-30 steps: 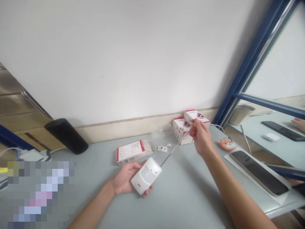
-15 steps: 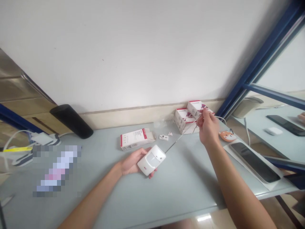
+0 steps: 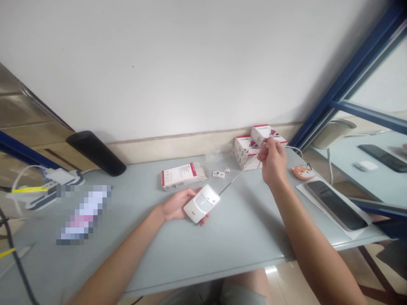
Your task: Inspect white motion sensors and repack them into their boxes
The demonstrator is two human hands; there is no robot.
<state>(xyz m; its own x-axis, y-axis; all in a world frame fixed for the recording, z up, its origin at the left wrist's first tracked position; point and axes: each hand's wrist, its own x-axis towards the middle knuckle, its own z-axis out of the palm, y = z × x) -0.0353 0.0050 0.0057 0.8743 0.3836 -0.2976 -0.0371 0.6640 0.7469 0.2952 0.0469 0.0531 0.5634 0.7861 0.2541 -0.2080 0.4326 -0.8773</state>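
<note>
A white motion sensor (image 3: pixel 202 203) with a curved window rests tilted in my left hand (image 3: pixel 179 205), whose fingers wrap round its side and underside. From the sensor's upper right corner a thin metal rod (image 3: pixel 230 184) runs up and to the right. My right hand (image 3: pixel 272 159) pinches the far end of that rod, in front of the stacked boxes; whether it is an antenna or a tool shaft I cannot tell. Behind the sensor lie an opened white-and-red carton (image 3: pixel 179 176) and small white parts (image 3: pixel 218 174).
White-and-red boxes (image 3: pixel 246 148) stand against the wall. To the right are an orange animal-face case (image 3: pixel 303 172) and a dark phone (image 3: pixel 337 205) on white paper. A black cylinder (image 3: pixel 95 152), a power strip (image 3: pixel 55 192) and a blurred-out item (image 3: pixel 84 214) are on the left.
The camera view has shifted slightly, so the table appears higher. Both hands keep their holds on the sensor and the rod, and the right hand looks slightly closer to the sensor.
</note>
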